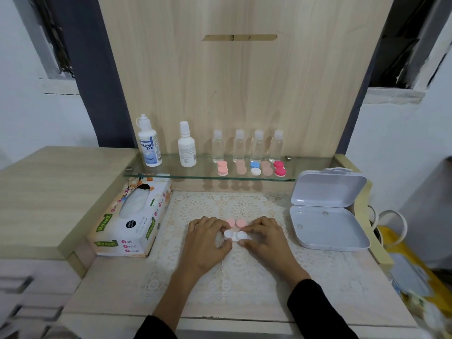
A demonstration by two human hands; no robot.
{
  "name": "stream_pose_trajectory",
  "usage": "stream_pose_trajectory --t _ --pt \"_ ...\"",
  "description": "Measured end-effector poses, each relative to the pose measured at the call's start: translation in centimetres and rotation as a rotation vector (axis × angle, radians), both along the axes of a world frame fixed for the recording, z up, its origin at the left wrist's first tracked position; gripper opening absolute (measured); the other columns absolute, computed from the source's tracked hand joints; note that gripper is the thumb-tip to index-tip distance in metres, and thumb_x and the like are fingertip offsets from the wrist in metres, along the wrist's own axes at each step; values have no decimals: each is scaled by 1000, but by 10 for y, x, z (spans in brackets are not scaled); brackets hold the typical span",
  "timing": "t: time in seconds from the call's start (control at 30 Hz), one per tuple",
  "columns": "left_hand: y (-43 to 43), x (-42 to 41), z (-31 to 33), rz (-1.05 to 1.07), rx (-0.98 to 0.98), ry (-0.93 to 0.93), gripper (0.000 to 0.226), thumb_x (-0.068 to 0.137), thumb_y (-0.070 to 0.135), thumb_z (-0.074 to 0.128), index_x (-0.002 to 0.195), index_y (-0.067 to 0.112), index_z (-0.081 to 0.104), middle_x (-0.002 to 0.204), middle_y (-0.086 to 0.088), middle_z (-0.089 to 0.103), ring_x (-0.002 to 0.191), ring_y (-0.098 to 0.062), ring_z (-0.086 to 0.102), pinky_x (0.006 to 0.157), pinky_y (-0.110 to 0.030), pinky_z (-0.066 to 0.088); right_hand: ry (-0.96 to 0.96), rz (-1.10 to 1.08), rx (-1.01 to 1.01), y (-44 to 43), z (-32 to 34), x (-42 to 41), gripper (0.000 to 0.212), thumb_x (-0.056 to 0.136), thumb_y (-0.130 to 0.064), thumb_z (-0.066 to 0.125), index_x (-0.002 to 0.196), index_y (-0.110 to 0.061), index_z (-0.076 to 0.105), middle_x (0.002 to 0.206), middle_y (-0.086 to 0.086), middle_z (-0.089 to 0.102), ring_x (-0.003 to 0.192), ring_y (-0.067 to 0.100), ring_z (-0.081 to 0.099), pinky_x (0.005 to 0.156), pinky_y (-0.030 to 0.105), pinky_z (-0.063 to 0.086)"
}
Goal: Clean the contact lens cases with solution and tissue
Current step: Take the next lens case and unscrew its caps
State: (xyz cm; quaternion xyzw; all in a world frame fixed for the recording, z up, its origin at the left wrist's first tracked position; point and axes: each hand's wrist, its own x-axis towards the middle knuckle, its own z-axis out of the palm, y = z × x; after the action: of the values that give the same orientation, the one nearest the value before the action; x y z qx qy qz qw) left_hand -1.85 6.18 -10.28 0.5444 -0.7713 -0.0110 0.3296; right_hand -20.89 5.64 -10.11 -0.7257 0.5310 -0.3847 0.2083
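- The case, white with two wells, lies on the middle of the lace mat, which covers the bench.
- The left hand pinches the case's left end with curled fingers and thumb. The right hand pinches its right end the same way, so both grips are closed on the case.
- Two pink rounds sit on the mat just behind the case, touching or nearly touching it. I cannot tell whether they are its caps or a second case.
- Step in hand, as I judge it: getting the case open and steady on the mat, before any solution or tissue is used. The task looks to be near its start.
- The solution bottle stands capped on the glass shelf beyond the mat's far left corner, with a plain white bottle beside it.
- More cases wait in a row on that shelf, above the mat's far edge.
- The tissue box lies along the mat's left edge, with a sheet showing at its slot.
- An open white box sits at the mat's right edge.
- The next move probably calls for one hand to let go and reach to the shelf for the solution while the other holds the case level.
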Motion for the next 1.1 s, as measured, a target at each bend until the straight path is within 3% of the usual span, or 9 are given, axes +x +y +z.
stream_pose_trajectory --t 0.13,0.3,0.43,0.73,0.97,1.1 --pt "-1 2 -4 20 28 -3 59 76 44 41 128 20 54 127 8 54 119 -11 47 106 -24 25 -14 1 -12 2 -1 -1 33 69 -46 73 96 -27 75 92 -20 56 97 -2 44 82 15 32" --pt "-4 1 -6 60 178 -66 81 78 55 16 146 14 32 153 -1 30 142 -14 22 116 -28 4 -30 -26 -1 4 2 -2 24 74 -32 79 96 -23 75 92 -16 59 97 6 49 82 23 38" --pt "-4 1 -5 82 247 -103 89 72 57 6 148 17 28 156 1 20 144 -10 13 116 -26 -2 -101 -59 19 5 4 -2 19 74 -26 80 92 -24 74 90 -11 61 94 6 52 78 26 41" --pt "-3 2 -5 87 249 -86 87 73 58 8 147 17 30 156 3 20 144 -8 12 115 -23 -5 -246 -67 -36 10 33 -36 19 76 -18 80 82 -32 69 87 -8 66 82 7 59 66 23 47" --pt "-5 3 -7 88 242 -76 86 74 59 10 146 17 33 155 3 24 143 -7 15 116 -24 -1 -239 -278 -67 5 43 -95 14 78 -14 79 87 -18 68 83 -8 68 80 9 63 64 8 46" --pt "-5 2 -7 92 244 -72 88 73 60 10 146 17 33 155 3 24 143 -9 16 115 -23 -2 -177 -340 -60 8 41 -120 17 79 -9 77 91 -15 66 79 -13 65 76 -8 61 63 5 45"
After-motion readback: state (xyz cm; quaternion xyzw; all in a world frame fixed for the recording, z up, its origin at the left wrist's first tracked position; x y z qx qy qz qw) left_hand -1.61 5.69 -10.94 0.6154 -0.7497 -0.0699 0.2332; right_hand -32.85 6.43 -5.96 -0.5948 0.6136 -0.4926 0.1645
